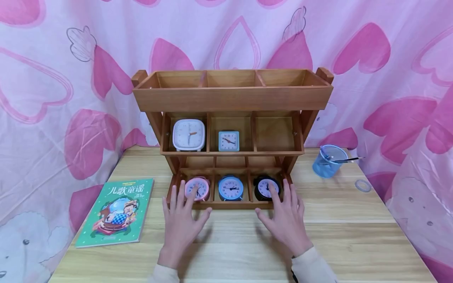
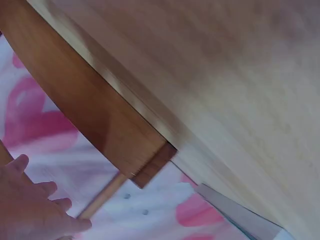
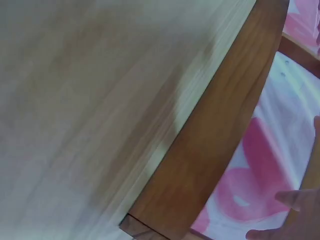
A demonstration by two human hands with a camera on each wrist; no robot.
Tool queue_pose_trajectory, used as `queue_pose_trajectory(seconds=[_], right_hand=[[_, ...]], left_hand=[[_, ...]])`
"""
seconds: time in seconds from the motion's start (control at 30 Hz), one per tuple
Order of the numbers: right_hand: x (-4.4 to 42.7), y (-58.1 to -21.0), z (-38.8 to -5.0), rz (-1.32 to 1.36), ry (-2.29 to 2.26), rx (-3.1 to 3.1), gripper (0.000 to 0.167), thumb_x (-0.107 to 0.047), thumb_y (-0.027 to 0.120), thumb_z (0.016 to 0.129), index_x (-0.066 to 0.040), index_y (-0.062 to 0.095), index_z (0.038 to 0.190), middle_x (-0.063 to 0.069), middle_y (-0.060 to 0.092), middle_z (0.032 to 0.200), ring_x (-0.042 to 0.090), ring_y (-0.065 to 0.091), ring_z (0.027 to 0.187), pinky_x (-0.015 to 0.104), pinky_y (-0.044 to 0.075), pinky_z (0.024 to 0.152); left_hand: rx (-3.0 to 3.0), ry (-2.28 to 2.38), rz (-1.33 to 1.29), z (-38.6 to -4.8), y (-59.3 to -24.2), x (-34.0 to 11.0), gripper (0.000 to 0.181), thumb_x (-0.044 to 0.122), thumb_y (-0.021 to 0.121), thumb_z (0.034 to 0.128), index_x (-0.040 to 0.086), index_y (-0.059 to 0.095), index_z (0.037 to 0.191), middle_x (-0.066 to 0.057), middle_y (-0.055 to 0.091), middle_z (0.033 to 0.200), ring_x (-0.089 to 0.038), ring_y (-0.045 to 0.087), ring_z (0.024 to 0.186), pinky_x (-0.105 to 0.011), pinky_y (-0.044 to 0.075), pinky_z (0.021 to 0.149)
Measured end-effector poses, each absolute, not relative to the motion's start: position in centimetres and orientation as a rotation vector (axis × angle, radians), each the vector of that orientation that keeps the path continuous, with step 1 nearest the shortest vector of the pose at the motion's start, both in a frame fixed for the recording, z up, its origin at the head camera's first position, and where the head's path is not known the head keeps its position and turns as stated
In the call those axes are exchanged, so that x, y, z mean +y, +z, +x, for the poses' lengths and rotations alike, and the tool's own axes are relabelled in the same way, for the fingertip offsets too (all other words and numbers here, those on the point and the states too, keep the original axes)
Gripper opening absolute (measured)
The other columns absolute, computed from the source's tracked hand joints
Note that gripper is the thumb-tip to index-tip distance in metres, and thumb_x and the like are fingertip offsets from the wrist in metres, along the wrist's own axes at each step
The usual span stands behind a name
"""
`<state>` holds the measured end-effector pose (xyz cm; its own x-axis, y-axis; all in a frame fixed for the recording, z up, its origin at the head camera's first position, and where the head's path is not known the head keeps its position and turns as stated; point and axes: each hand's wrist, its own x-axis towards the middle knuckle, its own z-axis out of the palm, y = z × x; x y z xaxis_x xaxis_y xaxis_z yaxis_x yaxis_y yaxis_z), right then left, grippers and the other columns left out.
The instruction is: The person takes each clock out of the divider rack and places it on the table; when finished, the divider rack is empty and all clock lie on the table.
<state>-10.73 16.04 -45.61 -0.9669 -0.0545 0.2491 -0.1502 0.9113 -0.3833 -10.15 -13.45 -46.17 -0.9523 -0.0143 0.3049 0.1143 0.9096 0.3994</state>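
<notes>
A brown wooden three-tier shelf (image 1: pixel 231 100) stands on the table. Its bottom row holds a pink alarm clock (image 1: pixel 201 188), a blue alarm clock (image 1: pixel 231 188) and a black alarm clock (image 1: pixel 264 188), one per compartment. My left hand (image 1: pixel 181 220) is spread in front of the pink clock, its fingers overlapping that clock in the head view. Likewise spread, my right hand (image 1: pixel 284 218) is before the black clock. Whether either hand touches the shelf I cannot tell. On the middle tier are a white clock (image 1: pixel 189 135) at left and a small light-blue square clock (image 1: pixel 228 141) in the centre.
To the left lies a green picture book (image 1: pixel 115 212). At the right stand a blue mesh pen cup (image 1: pixel 327 163) with pens in it and, nearer, a roll of tape (image 1: pixel 363 185). Behind the shelf hangs a pink heart-patterned curtain (image 1: pixel 226 35).
</notes>
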Motion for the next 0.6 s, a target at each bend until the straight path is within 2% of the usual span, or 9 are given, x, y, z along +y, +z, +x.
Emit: queue_pose_trajectory(seconds=[0.17,0.3,0.43,0.6], right_hand=[[16.6,-45.8,-12.9,0.186,0.745,-2.867,0.082,-0.050,0.067,0.089,-0.014,0.033,0.154,0.028,0.016,0.159,0.051,0.026,0.141,0.076,0.029,0.104],[16.7,-46.2,-14.7,0.201,0.833,-2.904,0.076,-0.047,0.066,0.090,-0.013,0.038,0.151,0.029,0.021,0.158,0.051,0.033,0.138,0.074,0.034,0.101],[16.7,-46.7,-16.1,0.200,0.876,-2.934,0.070,-0.041,0.067,0.090,-0.008,0.045,0.147,0.030,0.025,0.156,0.052,0.034,0.137,0.070,0.036,0.104],[16.8,-47.1,-17.0,0.161,0.911,-3.003,0.068,-0.040,0.066,0.091,-0.006,0.046,0.146,0.030,0.024,0.156,0.052,0.032,0.137,0.068,0.037,0.104]], left_hand=[[-2.768,-0.816,0.006,-11.8,-45.6,-15.6,0.074,0.047,0.063,0.0922,0.019,0.034,0.155,-0.014,0.014,0.165,-0.041,0.009,0.151,-0.067,0.005,0.117],[-2.777,-0.954,0.039,-13.0,-45.3,-17.8,0.067,0.040,0.056,0.0984,0.016,0.031,0.155,-0.016,0.018,0.164,-0.041,0.015,0.150,-0.064,0.015,0.118],[-2.814,-1.097,0.069,-14.1,-45.4,-19.5,0.060,0.037,0.046,0.1040,0.009,0.031,0.154,-0.018,0.019,0.163,-0.039,0.019,0.149,-0.059,0.021,0.118],[-2.864,-1.240,0.142,-14.9,-46.0,-20.8,0.053,0.025,0.041,0.1064,0.004,0.029,0.154,-0.022,0.020,0.162,-0.040,0.020,0.149,-0.057,0.021,0.119]])
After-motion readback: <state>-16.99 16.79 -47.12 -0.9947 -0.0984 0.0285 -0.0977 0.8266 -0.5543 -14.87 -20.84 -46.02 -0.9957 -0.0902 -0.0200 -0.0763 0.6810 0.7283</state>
